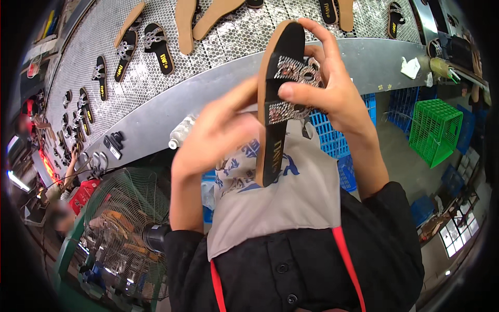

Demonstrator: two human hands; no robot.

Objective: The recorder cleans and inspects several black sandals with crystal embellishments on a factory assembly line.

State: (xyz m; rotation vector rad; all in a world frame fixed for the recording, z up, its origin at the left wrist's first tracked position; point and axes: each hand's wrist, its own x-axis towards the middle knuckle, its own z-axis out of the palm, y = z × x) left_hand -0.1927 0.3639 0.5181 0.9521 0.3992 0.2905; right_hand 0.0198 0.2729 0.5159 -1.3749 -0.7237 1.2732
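Held up in front of my chest is a black slide sandal point(277, 138) with a tan sole edge and rhinestone-studded straps. My right hand point(335, 91) grips it from the right, thumb over the straps and fingers near the toe end. On its other side, my left hand point(221, 130) is smeared by motion, close against the sole edge. Some of that hand's fingers pass behind the sandal, and whether they touch it cannot be made out.
A honeycomb-patterned conveyor point(208, 67) carries several similar sandals point(157, 48) and tan soles point(185, 26). Along its metal edge point(156, 122) lies a plastic bottle point(182, 132). A large fan point(125, 229) stands at left; blue crates point(332, 132) and a green crate point(434, 132) are at right.
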